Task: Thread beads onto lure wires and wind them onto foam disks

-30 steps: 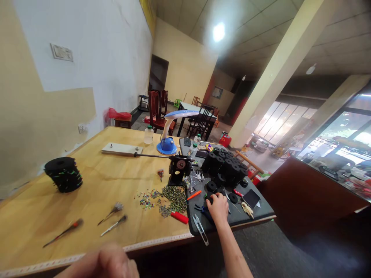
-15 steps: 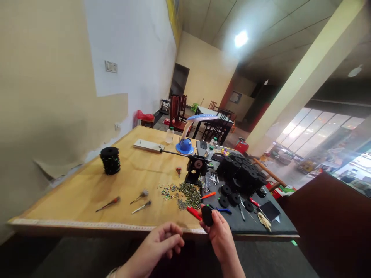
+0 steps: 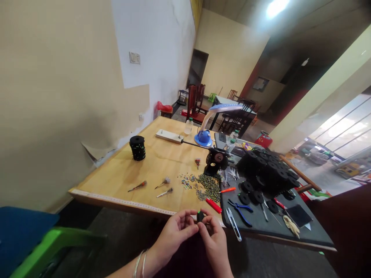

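Left hand (image 3: 177, 231) and right hand (image 3: 213, 235) grasp the black disc (image 3: 199, 217) between them, just nearside of the red cylinder (image 3: 213, 205); I judge it light, soft and grippy, best pinched gently at opposite edges.

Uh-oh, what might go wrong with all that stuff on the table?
The left hand and right hand hold a small black disc by the table's front edge, so a slip might drop it. The thread snips poke past that edge; a bump might knock them off. The tiny colored beads lie loose, so a brushing sleeve might scatter them.
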Demonstrator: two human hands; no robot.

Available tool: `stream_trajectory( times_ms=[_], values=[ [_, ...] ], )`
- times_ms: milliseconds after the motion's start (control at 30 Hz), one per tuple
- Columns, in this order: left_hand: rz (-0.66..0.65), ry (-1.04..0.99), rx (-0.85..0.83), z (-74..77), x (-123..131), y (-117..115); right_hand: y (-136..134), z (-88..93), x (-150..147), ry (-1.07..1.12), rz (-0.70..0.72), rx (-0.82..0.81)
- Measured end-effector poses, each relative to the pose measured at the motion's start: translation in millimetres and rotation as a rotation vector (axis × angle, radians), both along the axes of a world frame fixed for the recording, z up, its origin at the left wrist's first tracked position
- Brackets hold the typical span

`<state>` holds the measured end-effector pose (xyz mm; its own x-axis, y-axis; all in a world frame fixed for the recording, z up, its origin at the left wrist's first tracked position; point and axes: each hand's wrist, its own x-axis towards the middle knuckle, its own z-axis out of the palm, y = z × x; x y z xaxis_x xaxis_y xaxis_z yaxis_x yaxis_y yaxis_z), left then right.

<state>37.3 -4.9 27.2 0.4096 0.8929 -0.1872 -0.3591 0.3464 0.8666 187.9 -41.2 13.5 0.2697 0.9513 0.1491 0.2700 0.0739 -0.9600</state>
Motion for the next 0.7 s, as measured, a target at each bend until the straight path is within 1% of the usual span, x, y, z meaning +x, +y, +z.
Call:
stream_trajectory(
  times_ms=[100,200,333,467,567,700],
  values=[
    [0.023,0.064,-0.007,0.1,1,9,5,-1.3,-1,-0.245,0.03,0.041],
    [0.017,0.091,-0.018,-1.9,4,19,11,-3.0,0,-0.408,0.022,0.072],
    [0.016,0.071,-0.07,-12.9,10,29,17,-9.8,4,-0.548,-0.022,0.093],
    [0.026,0.12,-0.066,-27.8,16,34,18,-24.0,12,-0.669,-0.023,0.078],
    [0.033,0.16,-0.058,-36.6,19,36,16,-34.0,18,-0.74,-0.029,0.104],
    [0.039,0.229,-0.043,-45.1,17,38,16,-36.9,23,-0.837,-0.021,0.114]
  ],
)
